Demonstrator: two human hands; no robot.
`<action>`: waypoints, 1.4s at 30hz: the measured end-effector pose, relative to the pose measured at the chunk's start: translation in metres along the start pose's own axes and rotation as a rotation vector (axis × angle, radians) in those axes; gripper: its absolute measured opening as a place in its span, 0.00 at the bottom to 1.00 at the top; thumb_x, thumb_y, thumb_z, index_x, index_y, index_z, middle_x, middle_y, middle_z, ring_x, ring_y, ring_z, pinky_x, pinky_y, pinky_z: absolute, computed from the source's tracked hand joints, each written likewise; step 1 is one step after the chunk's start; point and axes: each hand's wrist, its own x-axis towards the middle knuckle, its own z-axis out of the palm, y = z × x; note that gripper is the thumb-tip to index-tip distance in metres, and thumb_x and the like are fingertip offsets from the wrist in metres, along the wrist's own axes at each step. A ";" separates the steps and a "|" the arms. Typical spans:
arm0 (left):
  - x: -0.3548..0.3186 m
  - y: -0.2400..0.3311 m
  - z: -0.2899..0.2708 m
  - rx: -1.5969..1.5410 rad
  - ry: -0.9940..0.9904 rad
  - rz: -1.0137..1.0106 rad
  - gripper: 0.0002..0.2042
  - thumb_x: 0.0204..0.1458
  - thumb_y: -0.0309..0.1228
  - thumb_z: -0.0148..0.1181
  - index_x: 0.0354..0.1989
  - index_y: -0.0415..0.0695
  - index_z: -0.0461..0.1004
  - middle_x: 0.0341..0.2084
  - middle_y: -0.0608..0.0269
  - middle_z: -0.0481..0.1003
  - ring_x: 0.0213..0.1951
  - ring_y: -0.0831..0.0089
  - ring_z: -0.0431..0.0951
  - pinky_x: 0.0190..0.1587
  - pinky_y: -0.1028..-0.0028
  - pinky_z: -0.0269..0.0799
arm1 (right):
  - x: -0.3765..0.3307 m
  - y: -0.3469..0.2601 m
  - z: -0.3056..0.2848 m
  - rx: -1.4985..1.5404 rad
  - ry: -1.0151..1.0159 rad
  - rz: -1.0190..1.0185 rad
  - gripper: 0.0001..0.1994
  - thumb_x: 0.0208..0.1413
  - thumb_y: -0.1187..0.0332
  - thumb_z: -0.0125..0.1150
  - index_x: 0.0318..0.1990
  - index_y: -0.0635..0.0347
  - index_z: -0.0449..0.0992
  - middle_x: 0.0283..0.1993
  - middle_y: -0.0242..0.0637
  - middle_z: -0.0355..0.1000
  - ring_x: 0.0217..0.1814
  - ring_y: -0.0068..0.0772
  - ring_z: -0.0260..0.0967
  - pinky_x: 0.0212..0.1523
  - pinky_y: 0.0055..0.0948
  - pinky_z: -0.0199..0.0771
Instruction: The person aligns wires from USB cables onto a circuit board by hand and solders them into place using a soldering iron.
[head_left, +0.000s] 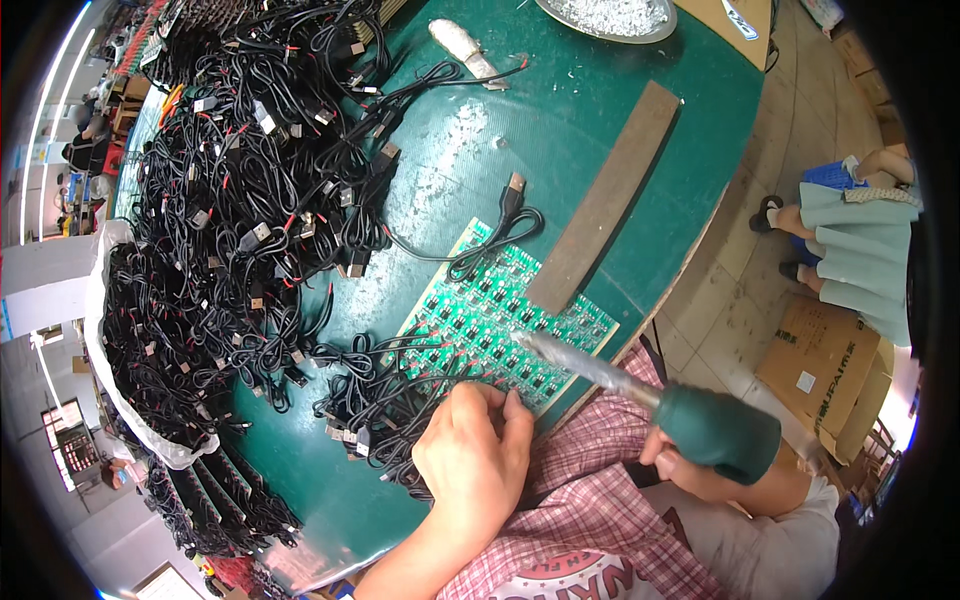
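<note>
Soldering iron with a green handle sits in my right hand, the grip closed round it, its tip over the near right part of the green circuit panel. My left hand presses thin wire ends against the panel's near edge, fingers pinched shut on them. A short bunch of black cables already runs from that edge to the left, which I judge as joints made. Far more remains: a big heap of loose black cables fills the far left of the tabletop, and one stray cable lies across the panel's far end beside a wooden strip.
</note>
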 end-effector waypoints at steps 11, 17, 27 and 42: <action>-0.009 -0.007 -0.022 0.186 -0.140 0.221 0.14 0.47 0.26 0.70 0.43 0.38 0.78 0.45 0.52 0.77 0.44 0.58 0.77 0.41 0.63 0.75 | 0.080 0.001 0.031 1.027 0.147 -0.261 0.18 0.61 0.81 0.57 0.58 0.59 0.69 0.68 0.49 0.64 0.74 0.45 0.61 0.74 0.51 0.62; -0.017 -0.022 -0.047 0.366 -0.175 0.555 0.21 0.48 0.31 0.70 0.52 0.40 0.79 0.49 0.59 0.77 0.45 0.60 0.75 0.46 0.64 0.73 | 0.075 -0.002 0.030 1.101 0.173 -0.217 0.17 0.62 0.73 0.59 0.57 0.54 0.66 0.63 0.45 0.61 0.67 0.45 0.66 0.71 0.63 0.63; 0.131 -0.016 -0.025 0.099 0.228 -0.040 0.16 0.55 0.29 0.71 0.45 0.35 0.71 0.26 0.49 0.80 0.27 0.60 0.81 0.33 0.67 0.75 | 0.062 0.003 0.021 1.113 0.331 -0.262 0.19 0.60 0.78 0.56 0.58 0.56 0.67 0.57 0.51 0.67 0.47 0.43 0.77 0.49 0.44 0.80; 0.027 -0.041 -0.160 -1.268 -0.242 0.227 0.07 0.58 0.22 0.63 0.44 0.40 0.77 0.37 0.50 0.80 0.36 0.69 0.80 0.39 0.72 0.75 | 0.038 -0.002 0.011 0.851 0.192 -0.271 0.20 0.61 0.72 0.61 0.59 0.51 0.67 0.46 0.48 0.71 0.36 0.36 0.75 0.39 0.37 0.79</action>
